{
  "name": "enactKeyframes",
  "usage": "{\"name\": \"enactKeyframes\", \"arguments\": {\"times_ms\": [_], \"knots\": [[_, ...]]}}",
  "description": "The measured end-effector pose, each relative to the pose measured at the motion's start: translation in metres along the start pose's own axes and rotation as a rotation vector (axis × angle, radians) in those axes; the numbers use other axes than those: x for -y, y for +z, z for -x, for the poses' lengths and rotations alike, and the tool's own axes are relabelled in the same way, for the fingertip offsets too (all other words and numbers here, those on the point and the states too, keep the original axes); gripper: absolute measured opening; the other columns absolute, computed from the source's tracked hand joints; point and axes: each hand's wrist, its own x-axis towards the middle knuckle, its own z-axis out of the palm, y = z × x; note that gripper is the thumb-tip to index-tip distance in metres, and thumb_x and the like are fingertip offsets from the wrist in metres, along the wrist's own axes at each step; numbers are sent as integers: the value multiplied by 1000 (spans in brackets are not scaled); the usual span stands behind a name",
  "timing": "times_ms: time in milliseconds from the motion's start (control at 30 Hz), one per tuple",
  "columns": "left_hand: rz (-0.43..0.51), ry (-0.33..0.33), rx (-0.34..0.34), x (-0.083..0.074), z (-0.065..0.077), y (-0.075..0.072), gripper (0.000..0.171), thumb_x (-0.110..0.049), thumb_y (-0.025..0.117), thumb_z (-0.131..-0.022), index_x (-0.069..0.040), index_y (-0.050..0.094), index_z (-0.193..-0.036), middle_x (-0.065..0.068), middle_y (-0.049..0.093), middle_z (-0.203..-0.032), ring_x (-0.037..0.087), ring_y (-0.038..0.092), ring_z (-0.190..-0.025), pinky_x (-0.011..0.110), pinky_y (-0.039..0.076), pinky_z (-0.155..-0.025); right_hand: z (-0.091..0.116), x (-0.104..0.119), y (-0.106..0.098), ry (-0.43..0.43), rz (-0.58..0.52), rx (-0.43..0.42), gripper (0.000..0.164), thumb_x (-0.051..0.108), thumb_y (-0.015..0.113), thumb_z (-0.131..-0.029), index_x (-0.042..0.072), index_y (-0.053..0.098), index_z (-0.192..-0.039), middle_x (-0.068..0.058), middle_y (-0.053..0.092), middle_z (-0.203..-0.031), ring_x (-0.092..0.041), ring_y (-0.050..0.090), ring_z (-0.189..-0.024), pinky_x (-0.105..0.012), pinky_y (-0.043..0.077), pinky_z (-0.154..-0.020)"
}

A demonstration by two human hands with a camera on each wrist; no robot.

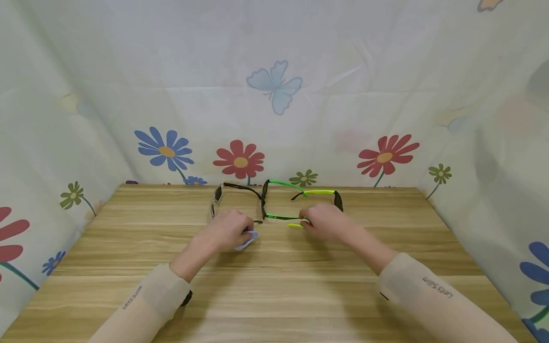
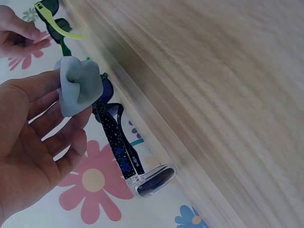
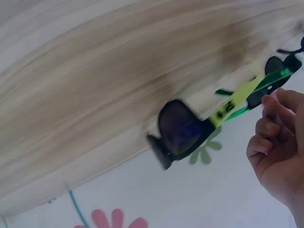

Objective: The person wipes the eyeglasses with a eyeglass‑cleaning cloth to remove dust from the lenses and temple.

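My left hand pinches a light blue cloth between thumb and fingers, just above the table. Behind it are clear-framed sunglasses with dark speckled arms, partly hidden by the hand. In the middle, black sunglasses with green arms stand on the table. To their right are black sunglasses with yellow arms, partly covered by my right hand in the head view. That hand's fingers are loosely bent beside the green and yellow arms, with nothing visibly gripped; whether they touch an arm is unclear.
The wood-grain table reaches back to a white curtain printed with flowers and a butterfly. Curtain also hangs on both sides. The three pairs of sunglasses sit in a row near the table's back edge. Something small and black shows beside the left sleeve.
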Motion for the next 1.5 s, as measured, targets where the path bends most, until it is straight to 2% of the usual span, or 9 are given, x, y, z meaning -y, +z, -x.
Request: {"name": "enactKeyframes", "arguments": {"times_ms": [133, 200, 333, 433, 700, 1000, 1167, 1333, 1500], "knots": [[-2, 12, -3, 0, 0, 1, 23, -23, 75, -96, -19, 66, -75, -9, 53, -64, 10, 51, -59, 28, 42, -56, -7, 15, 7, 12, 0, 10, 23, 16, 68, -100, 2, 70, -118, -11, 74, -105, -24, 72, -85, -40, 57, -66], [-6, 20, -3, 0, 0, 1, 24, -23, 75, -96, -19, 66, -75, -9, 53, -63, 10, 51, -59, 28, 42, -55, -11, 21, 9, 39, 4, 24, 30, 18, 69, -100, 2, 67, -125, -12, 74, -107, -25, 72, -88, -40, 56, -65], [-4, 40, 4, 0, -1, 2, 24, -21, 75, -96, -17, 66, -74, -8, 53, -63, 10, 50, -59, 28, 41, -55, -17, 29, 15, 74, 68, 76, 43, 24, 67, -102, 4, 59, -139, -6, 70, -84, -18, 65, -68, -35, 48, -52], [-7, 40, 7, 0, -2, 2, 25, -20, 74, -97, -16, 66, -74, -8, 53, -63, 11, 50, -60, 28, 40, -55, -21, 32, 19, 75, 106, 104, 51, 25, 64, -103, 4, 51, -147, -2, 61, -71, -14, 57, -59, -34, 45, -50], [-12, 35, 17, -2, -2, 2, 25, -22, 75, -96, -20, 64, -74, -9, 53, -64, 10, 50, -59, 26, 40, -52, -30, 38, 25, 54, 84, 111, 61, 24, 62, -103, 0, 40, -154, -7, 66, -79, -20, 65, -68, -40, 55, -61], [-30, 59, 1, 0, -1, 3, 27, -22, 75, -96, -20, 62, -73, -9, 52, -64, 10, 49, -58, 27, 40, -54, -39, 47, 32, 43, 96, 80, 57, 22, 62, -103, 0, 43, -152, -3, 60, -72, -17, 60, -61, -39, 53, -56], [-28, 64, 0, 1, -1, 3, 27, -21, 75, -96, -20, 62, -72, -9, 52, -64, 10, 50, -59, 28, 41, -55, -43, 52, 33, 35, 68, 65, 55, 19, 62, -103, -2, 44, -151, -8, 65, -80, -21, 66, -70, -40, 56, -63], [-19, 79, -5, 1, -2, 3, 28, -21, 75, -95, -20, 61, -71, -9, 52, -64, 10, 50, -59, 29, 42, -55, -45, 55, 32, 16, 22, 24, 36, 13, 65, -101, -3, 56, -132, -10, 65, -81, -24, 68, -76, -40, 57, -68], [-23, 81, -2, 1, -1, 4, 28, -22, 76, -95, -21, 62, -71, -10, 52, -64, 10, 50, -60, 29, 42, -56, -46, 56, 32, 26, 3, -5, 13, 10, 68, -99, 2, 59, -106, -4, 56, -71, -22, 64, -68, -39, 55, -64]]}}
